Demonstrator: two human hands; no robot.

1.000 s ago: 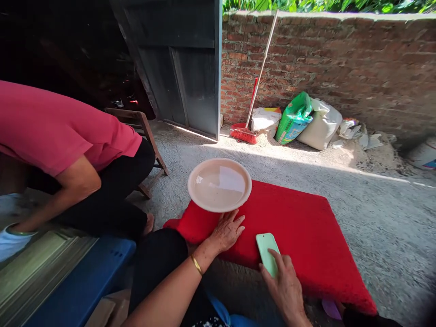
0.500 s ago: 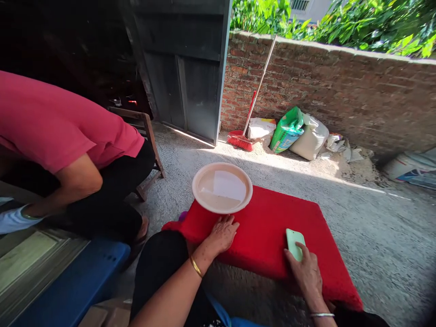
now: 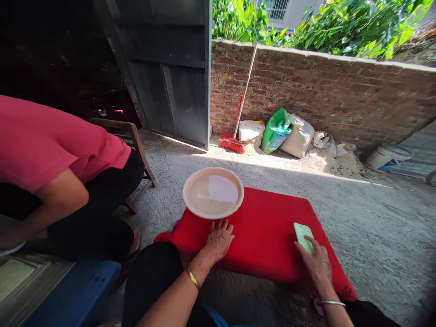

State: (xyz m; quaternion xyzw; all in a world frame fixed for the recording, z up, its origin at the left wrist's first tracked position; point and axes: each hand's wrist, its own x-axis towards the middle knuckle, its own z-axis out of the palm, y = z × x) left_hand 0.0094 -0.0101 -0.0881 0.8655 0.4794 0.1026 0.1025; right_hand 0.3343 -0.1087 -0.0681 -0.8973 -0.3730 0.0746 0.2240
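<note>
Lying flat on the concrete floor [image 3: 357, 218], a red mat [image 3: 265, 231] is seen with its far edge running from the basin to the right corner and its near edge just beyond the person's knees; bare concrete is left open to the right of the mat and beyond it up to the brick wall [image 3: 323, 91]; the left side is crowded by another person in a pink shirt [image 3: 44, 141], bent forward, and by a blue box [image 3: 75, 295] at lower left. A round pale basin [image 3: 213, 192] is set on the mat's far left corner, its rim hanging slightly past the mat's edge; a shallow liquid is seen inside. The left hand [image 3: 218, 238] is laid palm down on the mat just below the basin, fingers spread and loosely extended, fingertips almost at the rim, though contact cannot be told; nothing is gripped; a gold bangle is worn at the wrist and the forearm comes in from lower left. The right hand [image 3: 316, 263] is rested near the mat's right edge, palm down, fingers laid over the near end of a pale green phone [image 3: 303, 235]; the phone lies flat on the mat, its far end uncovered; whether it is pinched or only covered cannot be told; a silver bangle is worn at that wrist. A red broom [image 3: 235, 136] and sacks [image 3: 286, 134] are leaned at the wall's foot, well apart from the mat; a wooden chair [image 3: 132, 154] stands behind the other person.
</note>
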